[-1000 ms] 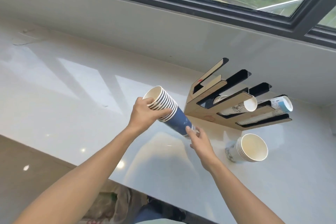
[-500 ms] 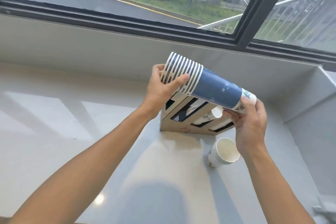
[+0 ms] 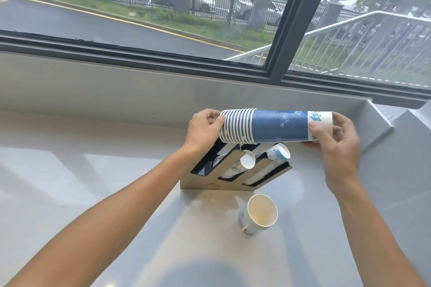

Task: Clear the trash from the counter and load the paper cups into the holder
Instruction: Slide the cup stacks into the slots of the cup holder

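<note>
A stack of blue paper cups (image 3: 277, 126) lies level in the air, just above the cup holder (image 3: 210, 184). My left hand (image 3: 205, 127) grips its rim end and my right hand (image 3: 333, 135) grips its white bottom end. The holder is a slanted wood-and-black rack with several slots; two of them hold stacks of white cups (image 3: 247, 161) whose bottoms stick out. A short stack of white cups (image 3: 258, 215) lies on its side on the counter in front of the holder, its mouth facing me.
The pale counter (image 3: 93, 170) runs left and ends at a raised ledge (image 3: 375, 121) on the right. A low wall and a dark window frame (image 3: 140, 53) stand behind the holder.
Both hands have raised the blue cup stack and turned it from a tilt to level above the holder. My view has moved closer and higher over the holder.
</note>
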